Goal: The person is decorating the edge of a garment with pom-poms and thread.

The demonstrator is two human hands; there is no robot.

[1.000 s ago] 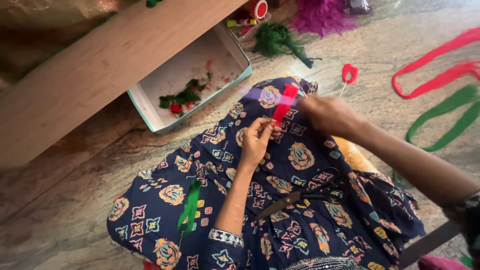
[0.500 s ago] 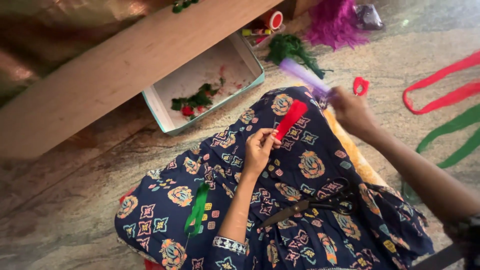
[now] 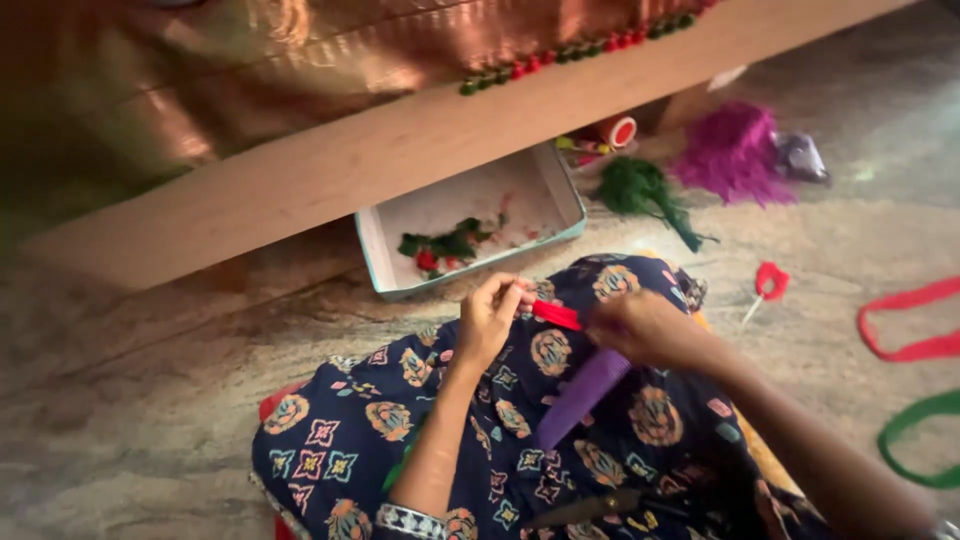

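My left hand (image 3: 492,318) pinches one end of a short red ribbon strip (image 3: 556,315) above my lap. My right hand (image 3: 645,328) holds the other end of the strip and also grips a purple comb (image 3: 583,396), which points down toward my knees. Both hands hover over my dark blue floral-print dress (image 3: 520,440). A green ribbon piece lies partly hidden under my left forearm.
A pale shallow box (image 3: 555,195) with green and red scraps sits ahead, beside a long wooden board (image 3: 330,170). Green tassel threads (image 3: 645,190), a magenta tassel bundle (image 3: 735,150), small red scissors (image 3: 768,282), and red ribbon (image 3: 915,320) and green ribbon (image 3: 915,435) lie on the stone floor at right.
My right hand came back from the upper right to the red strip, and the purple comb swung down to point at my lap. The view tilted upward.
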